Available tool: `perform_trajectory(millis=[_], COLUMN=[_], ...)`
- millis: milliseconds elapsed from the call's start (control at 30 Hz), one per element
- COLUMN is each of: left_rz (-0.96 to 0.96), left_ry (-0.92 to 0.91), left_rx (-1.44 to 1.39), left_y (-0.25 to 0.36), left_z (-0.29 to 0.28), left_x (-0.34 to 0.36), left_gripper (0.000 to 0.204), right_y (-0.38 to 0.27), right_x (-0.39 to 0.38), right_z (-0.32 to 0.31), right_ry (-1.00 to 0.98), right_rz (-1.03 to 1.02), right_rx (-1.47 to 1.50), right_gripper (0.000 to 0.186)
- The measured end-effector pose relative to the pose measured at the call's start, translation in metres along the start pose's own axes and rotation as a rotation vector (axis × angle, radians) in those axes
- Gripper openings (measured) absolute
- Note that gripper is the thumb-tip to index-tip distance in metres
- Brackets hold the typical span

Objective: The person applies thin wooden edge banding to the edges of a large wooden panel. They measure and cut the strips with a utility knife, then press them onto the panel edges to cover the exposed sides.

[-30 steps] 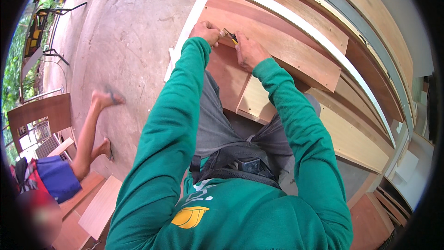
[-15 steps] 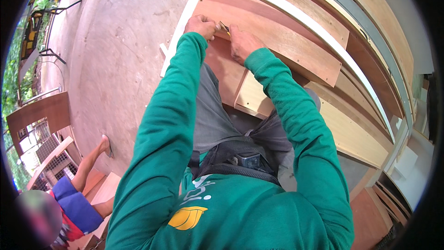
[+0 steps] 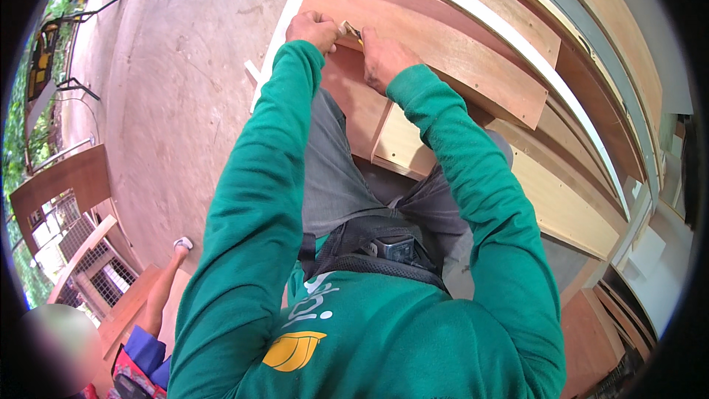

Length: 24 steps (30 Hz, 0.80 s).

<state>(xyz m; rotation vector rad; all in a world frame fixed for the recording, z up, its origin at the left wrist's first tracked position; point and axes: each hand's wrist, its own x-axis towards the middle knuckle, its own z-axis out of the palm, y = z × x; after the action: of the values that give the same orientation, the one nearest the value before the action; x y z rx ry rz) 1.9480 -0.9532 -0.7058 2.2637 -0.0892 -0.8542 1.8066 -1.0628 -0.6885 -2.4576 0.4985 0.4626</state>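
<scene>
A person's left hand (image 3: 313, 30) pinches a small pale piece (image 3: 343, 28) between closed fingers; the right hand (image 3: 385, 58) grips a slim black-and-yellow hand tool (image 3: 360, 38), its tip beside that piece. Beneath the fingers lies a long reddish-brown wooden panel (image 3: 443, 52); beyond them curves a white strip (image 3: 545, 75).

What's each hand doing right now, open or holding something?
Left hand: closed; whether it grips the pale piece by its fingertips cannot be told.
Right hand: closed, holding a small tool.
</scene>
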Motion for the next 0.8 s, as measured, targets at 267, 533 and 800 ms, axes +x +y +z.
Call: perform_trajectory(millis=[267,533,800], left_rz=[-0.002,-0.012,0.019], left_ry=[-0.001,0.012,-0.004], left_rx=[0.003,0.093,0.133], left_y=[-0.004,-0.008,-0.004], left_z=[0.000,0.001,-0.001], left_x=[0.006,0.017,0.012], left_gripper=[0.016,0.019,0.024], right_y=[0.003,0.004,0.009], right_x=[-0.007,-0.006,-0.006], right_z=[0.003,0.008,0.018], right_ry=[0.052,0.046,0.081], right_rz=[-0.055,-0.008,-0.027], right_rx=[0.027,-0.001,-0.011], right_gripper=[0.035,0.035,0.032])
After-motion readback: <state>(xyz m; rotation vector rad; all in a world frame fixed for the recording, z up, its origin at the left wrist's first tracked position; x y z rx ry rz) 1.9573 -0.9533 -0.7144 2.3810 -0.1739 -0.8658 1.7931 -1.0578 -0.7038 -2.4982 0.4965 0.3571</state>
